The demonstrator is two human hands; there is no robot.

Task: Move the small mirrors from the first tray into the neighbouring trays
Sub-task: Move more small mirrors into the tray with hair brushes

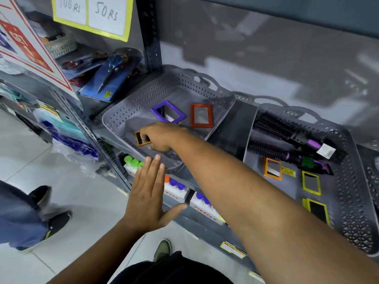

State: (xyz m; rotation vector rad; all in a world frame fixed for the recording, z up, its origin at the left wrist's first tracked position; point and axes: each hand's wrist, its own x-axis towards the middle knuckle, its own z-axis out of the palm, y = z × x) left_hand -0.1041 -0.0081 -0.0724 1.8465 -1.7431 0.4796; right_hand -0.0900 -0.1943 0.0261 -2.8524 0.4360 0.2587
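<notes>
On the grey metal shelf (229,124), head view: two perforated grey plastic trays side by side. Left tray (123,113) holds a purple-framed mirror (168,111) and a red-framed mirror (201,115), lying flat, near each other but apart, toward the far side. Right hand (158,138) reaches across into the near-left part of this tray, fingers closed on a small orange-framed mirror (140,138), tilted; whether it touches the tray floor cannot be told. Left hand (148,193) hovers flat and spread wide, palm down, holding nothing, in front of the shelf edge below the left tray. Right tray (352,197) holds two black round hairbrushes (274,128) with purple handles at the far end, and, nearer, an orange-framed mirror (272,168), a yellow-framed mirror (311,183) and a second yellow-framed mirror (316,210), all lying flat and apart. Lower shelf: white boxes (174,192) with green, orange and purple caps. Upper left: handwritten price sign (92,13) reading 100 rs and 50 rs. Tiled floor (24,156) at left
</notes>
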